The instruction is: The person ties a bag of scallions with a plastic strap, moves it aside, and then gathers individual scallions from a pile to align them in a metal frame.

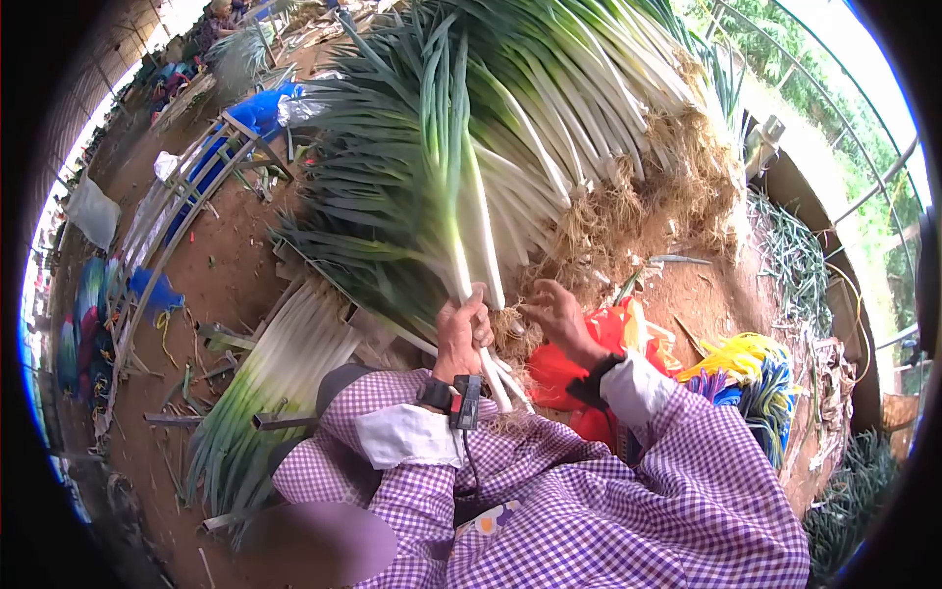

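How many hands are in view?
2: left hand gripping leeks at centre; right hand just beside it, at the roots. Others may be hidden.

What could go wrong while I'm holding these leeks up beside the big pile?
The left hand holds the leek stalks low, near the roots, so the long leafy tops could tip over or bend.
The big pile rises close in front; tugging near it might send stalks sliding down.
The cable hanging from the left wrist could snag on roots.
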